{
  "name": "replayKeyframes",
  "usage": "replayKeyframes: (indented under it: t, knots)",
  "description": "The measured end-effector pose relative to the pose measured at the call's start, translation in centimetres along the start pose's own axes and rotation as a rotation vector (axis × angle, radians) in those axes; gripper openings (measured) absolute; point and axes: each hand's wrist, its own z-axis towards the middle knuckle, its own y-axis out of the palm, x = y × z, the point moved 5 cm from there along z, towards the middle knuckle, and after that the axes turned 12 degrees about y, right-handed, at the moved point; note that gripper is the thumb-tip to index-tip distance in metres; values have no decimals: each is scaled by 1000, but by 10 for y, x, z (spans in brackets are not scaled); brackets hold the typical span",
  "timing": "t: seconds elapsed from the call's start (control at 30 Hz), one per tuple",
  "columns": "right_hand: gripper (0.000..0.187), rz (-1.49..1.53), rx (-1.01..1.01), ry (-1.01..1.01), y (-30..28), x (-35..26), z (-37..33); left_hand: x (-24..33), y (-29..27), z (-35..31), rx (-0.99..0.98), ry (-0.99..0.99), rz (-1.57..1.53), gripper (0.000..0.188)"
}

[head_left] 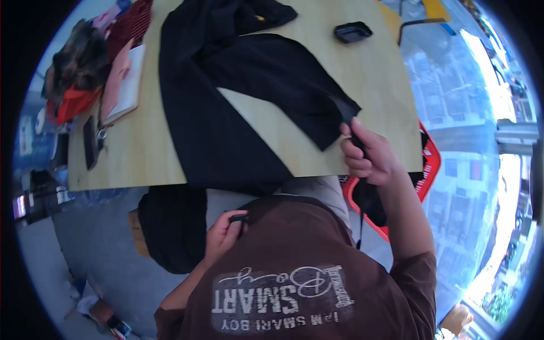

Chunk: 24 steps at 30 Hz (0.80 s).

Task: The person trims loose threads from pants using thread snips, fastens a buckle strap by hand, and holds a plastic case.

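While a black garment (243,68) sprawls over the pale table (385,102) near a bright window (480,65), right hand (368,156) curls round a dark strip (358,141), left hand (222,235) pinches a small black object (241,218).

Matt cloth, smooth wood, glossy plastic
We see a black garment (190,107) of matt cloth, a table (388,96) with smooth wood-grain finish, a glossy plastic dish (352,32) and a red plastic basket (433,160).

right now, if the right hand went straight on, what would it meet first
The right hand would probably meet the black garment leg first; whether it already touches is unclear.
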Motion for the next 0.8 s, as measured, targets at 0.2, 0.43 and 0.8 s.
replayKeyframes:
  t: [0.2,0.43,0.8]
  knots:
    - [27,-377,0,114,56,60,12,-2,6,1,80,-61,-240,27]
    - [26,-312,-56,332,78,109,50,-7,3,-5,169,-52,-384,28]
    - [21,-387,71,122,47,45,65,-1,0,-6,71,-53,-122,32]
